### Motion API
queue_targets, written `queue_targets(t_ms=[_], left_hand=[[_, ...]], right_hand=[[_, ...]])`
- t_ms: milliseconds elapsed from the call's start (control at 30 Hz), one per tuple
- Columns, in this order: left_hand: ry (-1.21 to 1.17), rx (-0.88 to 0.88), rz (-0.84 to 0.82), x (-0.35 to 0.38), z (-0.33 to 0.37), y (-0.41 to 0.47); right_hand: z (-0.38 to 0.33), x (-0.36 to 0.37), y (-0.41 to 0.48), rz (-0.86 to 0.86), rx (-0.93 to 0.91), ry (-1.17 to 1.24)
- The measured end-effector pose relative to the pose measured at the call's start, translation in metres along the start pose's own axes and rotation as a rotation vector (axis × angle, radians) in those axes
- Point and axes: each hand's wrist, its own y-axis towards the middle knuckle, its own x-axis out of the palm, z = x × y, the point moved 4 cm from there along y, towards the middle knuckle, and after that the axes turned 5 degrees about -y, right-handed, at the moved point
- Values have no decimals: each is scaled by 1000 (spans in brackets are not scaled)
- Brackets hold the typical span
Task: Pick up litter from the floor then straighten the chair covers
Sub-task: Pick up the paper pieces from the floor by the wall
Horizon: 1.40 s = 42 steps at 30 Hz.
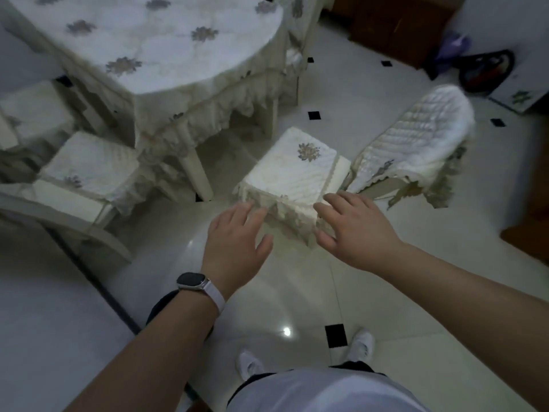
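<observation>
A chair stands in the middle of the floor with a cream quilted seat cover [292,171] bearing one embroidered flower, and a white quilted back cover [416,144] with a frilled hem. My left hand [234,245], a watch on its wrist, hovers with fingers spread just in front of the seat cover's near frilled edge. My right hand [353,233] is stretched out flat, its fingertips at the seat's near right corner. Neither hand holds anything. No litter shows on the floor.
A table [166,49] under a flowered cream cloth fills the upper left, with two more covered chairs [89,168] beside it. Dark bags [484,69] lie at the far right by wooden furniture. My feet [361,343] stand on glossy white tiles.
</observation>
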Motion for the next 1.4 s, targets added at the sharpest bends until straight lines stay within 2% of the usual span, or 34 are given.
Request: queue_targets(t_ms=[133,367,600,700,933,1067,1300,1400], left_hand=[[9,105,35,15,74,40],[86,215,1,59,222,110],[85,339,-14,106,344,156],[93,403,-38,122,385,182],[60,549,-53,169,453,251],[3,554,-99,208,477,303],[-65,559,-106,273,508,428],[-83,531,-110,291,514,479]], right_hand=[[72,-8,-28,58,50,37],[223,1,-97,114,158,72],[340,-8,-148,199,220,87],[383,-7,-163,177,284,66],[463,15,-180,232,436,91],[515,34,-170,195,474,75],[626,55,-109,102,510,39],[668,54,-73,123,518,25]])
